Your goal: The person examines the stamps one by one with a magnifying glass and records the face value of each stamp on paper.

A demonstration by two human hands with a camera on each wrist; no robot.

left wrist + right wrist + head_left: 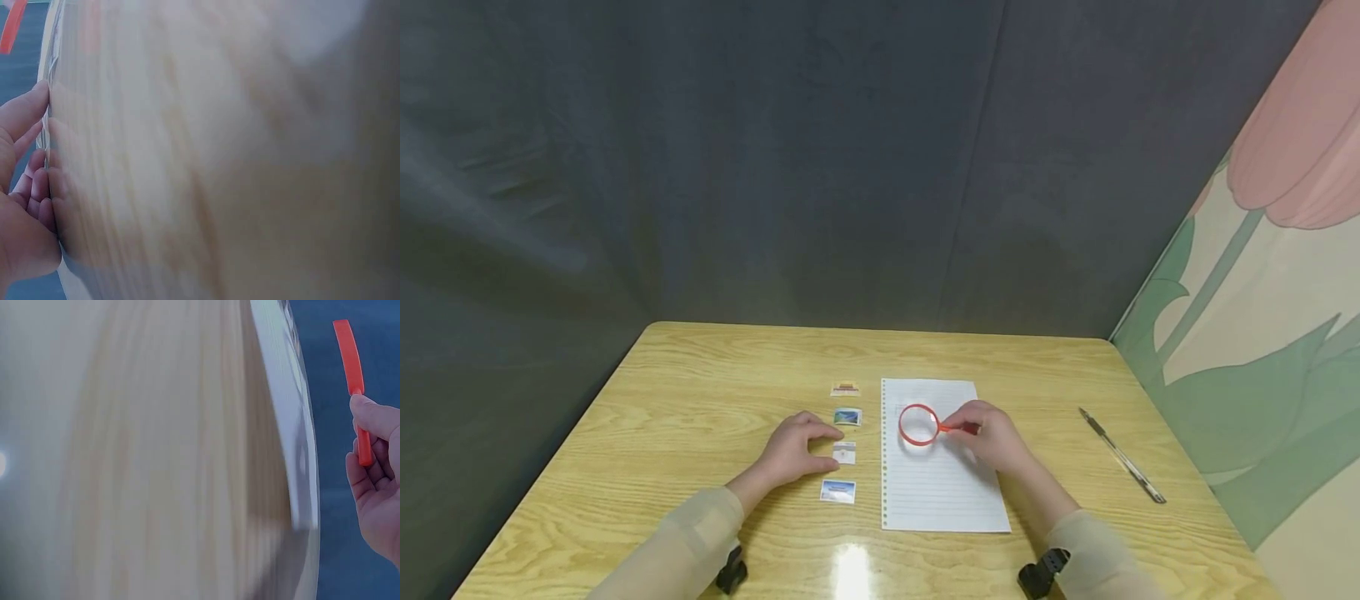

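While my right hand (988, 437) is pinching the handle of a red magnifying glass (937, 427) between thumb and fingers, its round lens is hovering over the far half of a lined paper sheet (943, 500), and the right wrist view is showing the glass raised above that sheet. The same hand is covering part of the sheet's right edge. My left hand (793, 450) is resting to the left of the sheet, its thumb and fingers spreading apart at the left side of a small pale card (844, 452); whether the fingertips are actually touching it, I cannot tell. That card is lying just beside the sheet's punched left edge, third in a column of four counting from the sheet's far end. A yellow-and-red card (846, 389) is lying left of the sheet's far end, a blue-green card (847, 417) is following it along that edge, and a blue-and-white card (838, 492) is lying left of the sheet's near half. Well to the right of the sheet, a pen (1122, 455) is lying slantwise. Beneath the sheet, a wooden table (737, 367) is carrying everything, and beyond the sheet a dark curtain (820, 167) is hanging.
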